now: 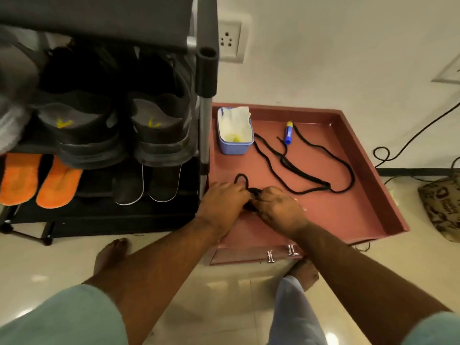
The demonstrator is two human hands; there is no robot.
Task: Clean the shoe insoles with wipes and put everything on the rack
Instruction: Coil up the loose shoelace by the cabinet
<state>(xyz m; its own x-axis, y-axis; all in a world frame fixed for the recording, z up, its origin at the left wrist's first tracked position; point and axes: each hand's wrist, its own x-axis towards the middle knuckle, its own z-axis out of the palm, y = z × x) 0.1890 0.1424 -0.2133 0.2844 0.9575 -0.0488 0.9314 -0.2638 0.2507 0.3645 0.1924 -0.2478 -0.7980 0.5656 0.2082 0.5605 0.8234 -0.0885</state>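
Pink tray point(348, 215), 6 o'clock edge: limp black shoelace point(293, 168) is pinched by left hand point(221, 207) and right hand point(276, 210); probably best gathered at the bunched end.

- Shoes point(159, 125), rack point(204, 135) middle shelf, at 10 o'clock: a yellow mark on each grey heel tab; shape blurred, not legible as a letter or brand.
- Bag point(441, 207) on the floor, at 3 o'clock: dark print with what may be lettering; too small and skewed to read.
- Blue tube point(288, 133) with yellow cap, on the pink tray point(373, 195), at 1 o'clock: no readable label.
- Wipe tub point(234, 143): no readable label.
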